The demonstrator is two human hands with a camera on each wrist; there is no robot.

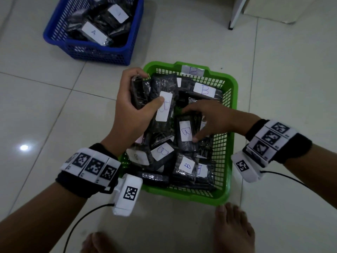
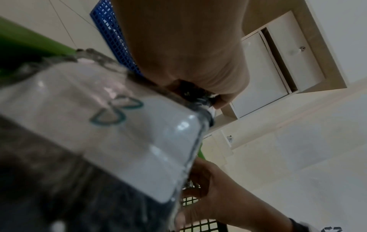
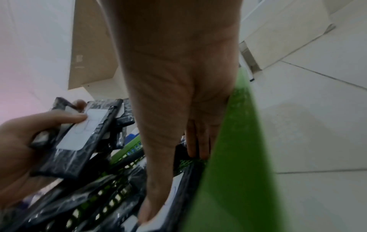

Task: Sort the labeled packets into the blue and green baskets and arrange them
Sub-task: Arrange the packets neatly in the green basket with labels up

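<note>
You are standing barefoot on a pale tiled floor, looking down at a green basket just in front of your feet. It holds a loose heap of black packets, each with a white label marked B; a B tag is also stuck on the basket's far rim.

Your left hand grips a small stack of packets above the basket's left side, fingers curled round the far edge and the thumb pressed onto the top packet's B label. Your right hand reaches into the middle of the basket, fingers spread and bent over one B packet, thumb at its near edge — it looks like a grasp closing round the packet's sides, though the right wrist view shows only fingertips touching down.

Further off to the left sits the blue basket, with black packets inside; one label reads A, another is too blurred to read.

No packets lie loose on the floor, so the sorting looks finished. What seems left is the arranging — the B packets are jumbled at odd angles and overlapping, not yet set in rows.
</note>
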